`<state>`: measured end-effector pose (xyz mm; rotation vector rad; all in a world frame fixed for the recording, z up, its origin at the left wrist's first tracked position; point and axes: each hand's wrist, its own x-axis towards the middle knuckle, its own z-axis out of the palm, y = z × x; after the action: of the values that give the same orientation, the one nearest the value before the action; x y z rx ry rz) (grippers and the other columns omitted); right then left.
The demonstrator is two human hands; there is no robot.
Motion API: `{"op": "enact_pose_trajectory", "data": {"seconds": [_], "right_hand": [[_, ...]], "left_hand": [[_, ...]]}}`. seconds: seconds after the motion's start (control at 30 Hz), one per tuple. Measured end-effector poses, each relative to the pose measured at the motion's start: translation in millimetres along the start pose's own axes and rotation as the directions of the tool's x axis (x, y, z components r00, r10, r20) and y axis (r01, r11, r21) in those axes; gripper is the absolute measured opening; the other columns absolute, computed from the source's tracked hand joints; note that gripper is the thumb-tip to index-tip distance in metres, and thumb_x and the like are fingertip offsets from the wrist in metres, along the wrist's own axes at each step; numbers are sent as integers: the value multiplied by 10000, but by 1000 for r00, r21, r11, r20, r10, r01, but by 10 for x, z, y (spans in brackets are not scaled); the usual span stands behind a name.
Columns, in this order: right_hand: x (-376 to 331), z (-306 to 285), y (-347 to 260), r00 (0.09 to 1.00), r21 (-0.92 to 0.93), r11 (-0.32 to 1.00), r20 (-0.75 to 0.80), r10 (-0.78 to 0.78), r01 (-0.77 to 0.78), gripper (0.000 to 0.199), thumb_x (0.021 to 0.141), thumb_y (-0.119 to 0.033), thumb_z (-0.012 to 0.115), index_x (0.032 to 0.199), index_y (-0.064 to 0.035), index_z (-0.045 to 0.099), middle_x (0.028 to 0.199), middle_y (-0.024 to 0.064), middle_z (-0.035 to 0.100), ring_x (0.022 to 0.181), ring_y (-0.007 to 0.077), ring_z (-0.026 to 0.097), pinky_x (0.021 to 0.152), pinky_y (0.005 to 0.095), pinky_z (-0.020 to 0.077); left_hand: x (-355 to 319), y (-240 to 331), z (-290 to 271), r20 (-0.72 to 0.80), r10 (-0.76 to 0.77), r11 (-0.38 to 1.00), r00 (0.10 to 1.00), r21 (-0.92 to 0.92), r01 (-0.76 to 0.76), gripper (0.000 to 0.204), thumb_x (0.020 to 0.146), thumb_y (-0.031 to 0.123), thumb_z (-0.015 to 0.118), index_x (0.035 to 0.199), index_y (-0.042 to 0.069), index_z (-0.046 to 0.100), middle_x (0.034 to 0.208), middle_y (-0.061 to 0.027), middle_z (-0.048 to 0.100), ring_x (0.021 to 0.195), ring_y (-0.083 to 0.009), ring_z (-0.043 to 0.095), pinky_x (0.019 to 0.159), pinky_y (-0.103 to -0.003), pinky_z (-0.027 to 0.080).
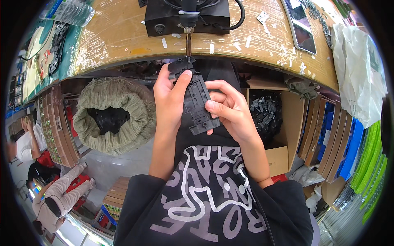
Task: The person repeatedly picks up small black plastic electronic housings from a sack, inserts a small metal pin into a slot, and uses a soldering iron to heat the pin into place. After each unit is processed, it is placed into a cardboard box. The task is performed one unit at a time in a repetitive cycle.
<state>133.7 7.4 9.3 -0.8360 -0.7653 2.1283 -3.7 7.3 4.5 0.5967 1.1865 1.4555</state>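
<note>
A black moulded plastic housing (pixel 197 99) with ribs and recesses is held between my two hands above my lap. My left hand (pixel 169 93) grips its far left end, thumb laid across the top. On the right edge, my right hand (pixel 233 107) pinches the housing between thumb and fingers. The narrow metal tip (pixel 188 45) of a black upright tool (pixel 188 18) points down at the far end of the housing. Whether the tip touches it, I cannot tell.
The wooden table (pixel 123 39) carries a black box (pixel 158 18), a phone (pixel 301 26) and white scraps. Beneath are a cloth-rimmed sack (pixel 92 135) on the left and a cardboard box (pixel 296 123) of small black parts on the right. Two people are at the far left.
</note>
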Motion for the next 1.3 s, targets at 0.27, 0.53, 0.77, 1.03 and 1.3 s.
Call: {"op": "enact_pose_trajectory", "data": {"seconds": [0.27,0.53,0.77,1.03,1.3], "right_hand": [[1,-41,63,1000,-66,998,-20,1,-2,311,763,-54,580,1041,20,462,721,42,545,606,82,506,464,223,486],[-100,-1171,387,884,23,999,-467,-14,28,324,803,-125,537,1092,-6,450,885,109,555,723,191,573,552,297,495],[-794,-3353,1215,264,428,742,-904,337,516,476,810,-196,524,1224,-68,327,1124,109,432,972,358,495,820,448,467],[-1196,-3431,707,120,-42,833,-984,-130,552,428,766,-179,565,1123,-15,394,1089,119,460,908,271,519,786,412,477],[-320,-1561,-1241,219,-958,99,-40,-975,268,152,821,-50,517,949,18,562,940,90,562,853,147,531,757,276,447]], "left_hand": [[11,-55,-60,43,22,994,999,107,-27,221,821,85,523,1012,3,451,757,-44,559,609,-79,542,549,-200,442],[-98,-190,-336,190,-9,844,982,527,-94,221,786,146,568,955,11,521,726,-29,556,668,-89,505,598,-212,408],[-735,817,474,618,554,826,558,-492,-276,75,713,89,593,674,26,580,779,-187,576,761,-296,551,537,-312,480],[-1189,1109,877,140,573,757,808,-470,-455,200,644,98,647,527,109,484,569,42,581,441,-106,471,415,-146,320],[-1473,1175,965,17,415,905,910,95,-415,418,657,185,668,446,133,311,497,101,500,379,-104,438,423,-206,352]]}}
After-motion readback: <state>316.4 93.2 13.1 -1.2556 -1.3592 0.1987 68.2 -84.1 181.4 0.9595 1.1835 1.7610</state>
